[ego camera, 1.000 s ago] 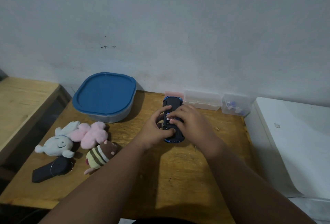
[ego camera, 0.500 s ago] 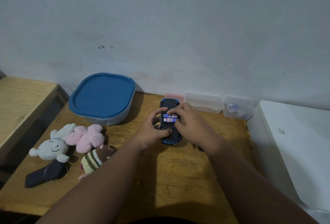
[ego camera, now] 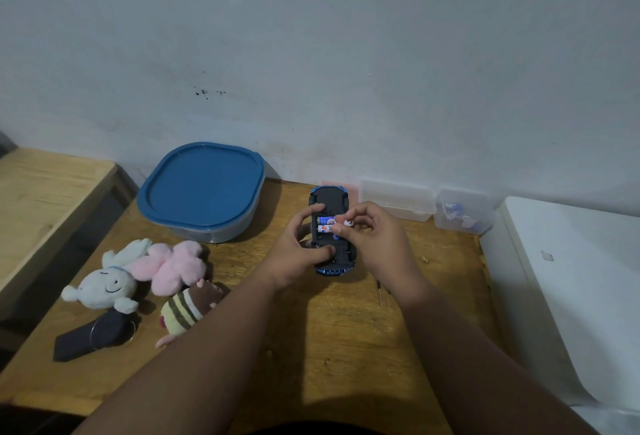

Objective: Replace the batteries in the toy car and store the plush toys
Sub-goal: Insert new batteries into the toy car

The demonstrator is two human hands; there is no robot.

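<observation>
Two batteries (ego camera: 325, 223) are seen in the upside-down car (ego camera: 329, 197), far on the table (ego camera: 346, 330). The car is gripped by the left hand (ego camera: 294, 254); one battery is pinched by the right hand (ego camera: 377, 240). Three plush toys (ego camera: 166, 264) are laid at the left.

Likely a home: plush toys (ego camera: 166, 266), wooden table (ego camera: 346, 330).

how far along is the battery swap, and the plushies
Done: the toy car lies belly-up with its bay open and two batteries inside; old or new, I cannot tell. In hand: the left hand grips the car while the right hand pinches at the batteries' end. Left: no cover is on the bay, and three plush toys lie on the table beside the lidded container.
</observation>
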